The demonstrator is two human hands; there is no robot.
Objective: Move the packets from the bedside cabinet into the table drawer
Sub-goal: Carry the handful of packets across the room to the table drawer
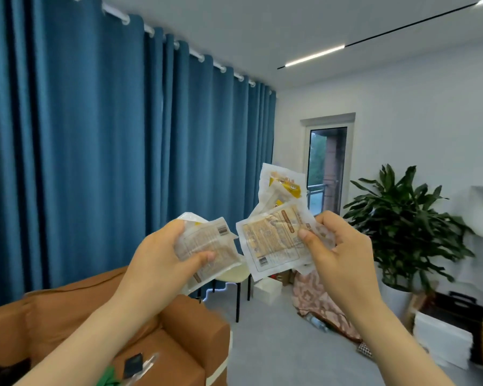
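Gripping one packet (207, 247) in left hand (156, 263) | right hand (338, 249) pinches several packets (273, 235) | both raised before blue curtain (95, 149)

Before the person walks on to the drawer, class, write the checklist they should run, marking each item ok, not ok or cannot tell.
1. Left hand grips left bundle: ok.
2. Right hand pinches right bundle: ok.
3. Topmost packet secure: cannot tell; it sticks up above the fingers.
4. Table drawer in sight: not ok.
5. Bedside cabinet emptied: cannot tell, out of view.
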